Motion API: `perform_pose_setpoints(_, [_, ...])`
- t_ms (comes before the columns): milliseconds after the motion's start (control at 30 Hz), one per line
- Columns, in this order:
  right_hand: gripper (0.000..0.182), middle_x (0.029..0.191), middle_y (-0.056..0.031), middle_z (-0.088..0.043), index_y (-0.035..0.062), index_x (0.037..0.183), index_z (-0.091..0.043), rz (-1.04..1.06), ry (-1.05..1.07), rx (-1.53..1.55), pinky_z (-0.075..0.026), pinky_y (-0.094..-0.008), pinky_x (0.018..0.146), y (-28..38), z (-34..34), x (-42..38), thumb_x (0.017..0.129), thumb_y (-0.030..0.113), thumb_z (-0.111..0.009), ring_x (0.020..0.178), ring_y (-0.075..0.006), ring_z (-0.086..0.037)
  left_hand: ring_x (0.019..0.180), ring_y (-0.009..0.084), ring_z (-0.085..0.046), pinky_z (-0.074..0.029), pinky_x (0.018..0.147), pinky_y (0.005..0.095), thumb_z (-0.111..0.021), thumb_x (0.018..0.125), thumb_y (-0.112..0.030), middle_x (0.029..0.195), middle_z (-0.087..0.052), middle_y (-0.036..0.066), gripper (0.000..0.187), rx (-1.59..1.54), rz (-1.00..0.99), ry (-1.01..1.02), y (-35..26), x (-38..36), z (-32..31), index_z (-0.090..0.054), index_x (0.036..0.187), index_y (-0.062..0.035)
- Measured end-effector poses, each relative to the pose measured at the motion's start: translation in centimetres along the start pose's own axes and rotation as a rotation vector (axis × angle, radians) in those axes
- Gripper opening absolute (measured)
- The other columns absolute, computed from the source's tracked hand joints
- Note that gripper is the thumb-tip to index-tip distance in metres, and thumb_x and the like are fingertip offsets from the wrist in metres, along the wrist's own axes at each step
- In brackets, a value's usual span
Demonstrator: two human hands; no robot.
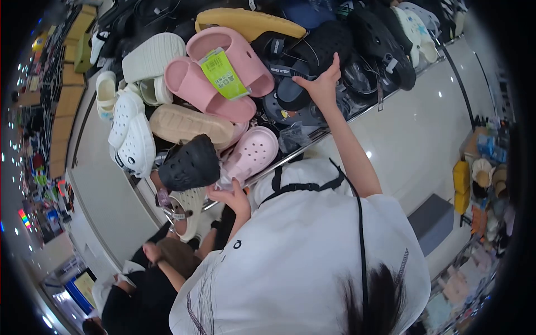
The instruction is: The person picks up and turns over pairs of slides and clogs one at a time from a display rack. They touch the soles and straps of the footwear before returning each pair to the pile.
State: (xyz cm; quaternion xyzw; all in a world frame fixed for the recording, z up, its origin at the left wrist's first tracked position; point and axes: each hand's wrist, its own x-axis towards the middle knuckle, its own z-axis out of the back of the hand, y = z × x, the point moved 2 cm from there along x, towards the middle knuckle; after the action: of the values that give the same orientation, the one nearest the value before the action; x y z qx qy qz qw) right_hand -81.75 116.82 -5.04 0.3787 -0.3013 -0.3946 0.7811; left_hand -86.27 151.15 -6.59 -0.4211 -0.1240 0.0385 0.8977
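Observation:
Low in the middle, my left hand (234, 202) has its thumb and fingers apart beside the heel end of a pale pink clog (254, 152); whether it touches the clog is hard to tell. A black clog (191, 164) lies just left of that clog. Farther up and right, my right hand (322, 86) is spread, thumb and fingers apart, at a dark slipper (292, 95), with no firm grip visible. Pink slides (192, 84) with a green tag (224, 73) lie between the hands' areas, farther back. A tan sole (184, 124) faces up nearby.
White clogs (134, 134) lie at the pile's left, a mustard sole (251, 23) at the back and black clogs (382, 47) at the right. A metal rail (287, 158) edges the display. Another person (148, 290) is at the lower left.

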Motion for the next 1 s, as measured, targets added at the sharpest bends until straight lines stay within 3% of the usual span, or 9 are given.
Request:
perform_pose_setpoints(133, [0.103,0.125,-0.0316,-0.023,0.0046,0.133,-0.01,-0.073,0.058,0.137,-0.031,-0.0403,0.094,-0.7,1.3,0.1,0.055,0.015,-0.076,0.113,-0.0411,-0.031,0.101,0.0303,-0.029,-0.02,0.093,0.0423,-0.058,0.07,-0.005,0.104,-0.031,0.017,0.037,0.006,-0.206,0.001,-3.5,-2.4,-2.5,-0.035,0.098,0.0027])
perform_pose_setpoints(233, [0.094,0.126,-0.0218,-0.031,0.0053,0.131,-0.019,0.023,0.014,0.156,-0.028,-0.0381,0.097,-0.2,2.5,0.5,0.055,0.01,-0.073,0.114,-0.0356,-0.031,0.105,0.0322,-0.031,-0.022,0.093,0.0411,-0.059,0.071,-0.005,0.109,-0.033,0.019,0.039,-0.073,-0.324,0.196,-6.7,-1.7,-5.8,-0.039,0.104,0.0007])
perform_pose_setpoints(333, [0.09,0.12,-0.0251,-0.03,0.0063,0.131,-0.02,0.133,-0.007,0.139,-0.03,-0.0379,0.095,0.0,4.0,1.7,0.056,0.008,-0.07,0.112,-0.0379,-0.029,0.102,0.0321,-0.038,-0.027,0.091,0.0394,-0.059,0.072,-0.007,0.106,-0.041,0.018,0.035,-0.118,-0.478,0.406,-10.7,1.1,-10.5,-0.043,0.103,0.0006])
perform_pose_setpoints(367, [0.083,0.121,-0.0218,-0.031,0.007,0.128,-0.028,0.109,-0.024,0.17,-0.03,-0.0368,0.095,0.6,4.9,2.0,0.057,0.007,-0.069,0.113,-0.0348,-0.031,0.1,0.0306,-0.04,-0.029,0.09,0.0378,-0.059,0.073,-0.008,0.103,-0.044,0.016,0.033,-0.103,-0.536,0.47,-11.7,2.0,-12.1,-0.044,0.101,0.0009])
perform_pose_setpoints(500, [0.07,0.118,-0.0159,-0.037,0.0069,0.121,-0.039,0.113,-0.1,0.282,-0.031,-0.0351,0.095,0.6,7.7,3.9,0.058,0.004,-0.068,0.113,-0.0297,-0.035,0.1,0.0332,-0.042,-0.033,0.088,0.038,-0.059,0.074,-0.011,0.102,-0.045,0.018,0.036,-0.182,-0.468,0.609,-13.6,4.8,-17.2,-0.043,0.104,0.0019])
perform_pose_setpoints(633, [0.066,0.116,-0.0139,-0.04,0.0096,0.119,-0.044,0.167,-0.147,0.134,-0.031,-0.0348,0.094,1.3,10.5,4.3,0.058,0.003,-0.067,0.112,-0.0281,-0.036,0.102,0.0323,-0.044,-0.035,0.088,0.0359,-0.059,0.075,-0.015,0.104,-0.044,0.02,0.046,-0.26,-0.373,0.686,-14.7,6.5,-20.8,-0.039,0.111,0.0055])
perform_pose_setpoints(767, [0.068,0.113,-0.0121,-0.043,0.0122,0.119,-0.044,-0.019,-0.069,0.299,-0.033,-0.0331,0.092,0.1,10.3,3.4,0.056,0.006,-0.068,0.108,-0.0257,-0.039,0.103,0.0299,-0.045,-0.035,0.089,0.0351,-0.059,0.073,-0.011,0.111,-0.042,0.022,0.057,-0.31,-0.344,0.678,-16.7,7.2,-22.4,-0.032,0.119,0.0093])
perform_pose_setpoints(900, [0.07,0.112,-0.01,-0.044,0.0129,0.12,-0.044,-0.144,-0.053,0.34,-0.033,-0.0312,0.089,-1.6,9.7,2.6,0.056,0.009,-0.07,0.105,-0.023,-0.04,0.103,0.0268,-0.047,-0.038,0.086,0.0325,-0.057,0.072,-0.006,0.111,-0.045,0.02,0.052,-0.461,-0.32,0.58,-17.4,10.1,-24.0,-0.035,0.118,0.0062])
perform_pose_setpoints(1000, [0.069,0.111,-0.0096,-0.044,0.0128,0.12,-0.044,-0.148,-0.066,0.369,-0.035,-0.0307,0.087,-2.8,9.1,2.0,0.056,0.008,-0.07,0.101,-0.0214,-0.043,0.096,0.0238,-0.052,-0.041,0.081,0.0306,-0.056,0.073,-0.005,0.106,-0.05,0.016,0.043,-0.552,-0.344,0.713,-19.1,11.0,-23.2,-0.042,0.114,0.0018])
